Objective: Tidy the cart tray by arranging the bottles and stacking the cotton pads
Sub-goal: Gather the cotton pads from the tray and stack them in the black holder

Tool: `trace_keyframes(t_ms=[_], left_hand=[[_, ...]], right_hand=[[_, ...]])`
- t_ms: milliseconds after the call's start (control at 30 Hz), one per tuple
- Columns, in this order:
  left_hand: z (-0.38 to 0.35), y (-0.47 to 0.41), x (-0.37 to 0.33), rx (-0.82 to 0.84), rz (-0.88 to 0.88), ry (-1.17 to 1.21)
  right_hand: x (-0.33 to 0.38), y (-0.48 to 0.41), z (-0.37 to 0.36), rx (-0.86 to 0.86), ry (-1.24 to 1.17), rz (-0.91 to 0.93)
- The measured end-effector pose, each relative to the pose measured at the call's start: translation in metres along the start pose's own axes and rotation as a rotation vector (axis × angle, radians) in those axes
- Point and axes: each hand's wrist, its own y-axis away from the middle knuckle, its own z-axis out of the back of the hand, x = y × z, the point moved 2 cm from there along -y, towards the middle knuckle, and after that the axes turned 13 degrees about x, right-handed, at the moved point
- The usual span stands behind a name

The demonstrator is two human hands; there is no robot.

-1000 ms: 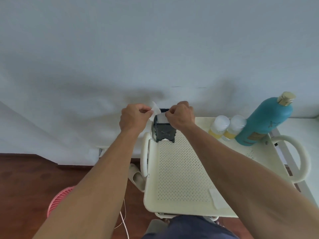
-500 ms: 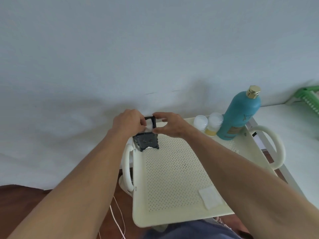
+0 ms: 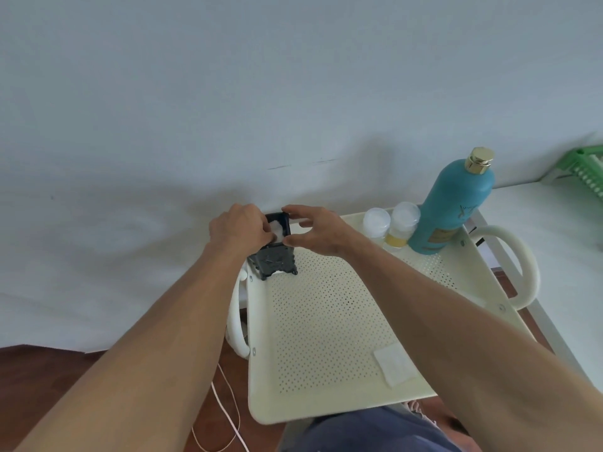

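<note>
The bottles look already arranged: the teal bottle [image 3: 456,203] and two small bottles [image 3: 390,226] are lined up touching one another in the 1 o'clock corner of the tray [image 3: 326,321]. The pad work is judged as nearly finished but not complete. A dark holder [image 3: 275,252] is standing at the 11 o'clock corner, and white pads [image 3: 280,227] are seen inside its open top. The left hand [image 3: 239,228] is curled over the holder's top with fingers together, seemingly pressing on the pads; whether one is pinched cannot be told. The right hand [image 3: 313,228] is held just beside the holder, thumb and fingers apart, steadying the rim. One loose pad [image 3: 394,363] is left flat at 5 o'clock, so it remains to be stacked.
</note>
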Motion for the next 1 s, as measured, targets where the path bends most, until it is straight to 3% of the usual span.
trace_keyframes(t_ms=[233, 533, 767, 1000], left_hand=[[0.002, 0.010, 0.004, -0.087, 0.030, 0.105], [0.009, 0.039, -0.010, -0.299, 0.023, 0.219], [-0.021, 0.058, -0.052, -0.301, -0.021, 0.261], [-0.072, 0.068, -0.089, -0.175, -0.085, 0.235]], right_hand=[[0.004, 0.003, -0.002, 0.005, 0.077, -0.003], [0.002, 0.039, 0.018, -0.129, 0.178, 0.017], [-0.025, 0.076, 0.035, -0.208, 0.218, -0.053], [-0.065, 0.114, 0.048, -0.240, 0.196, -0.169]])
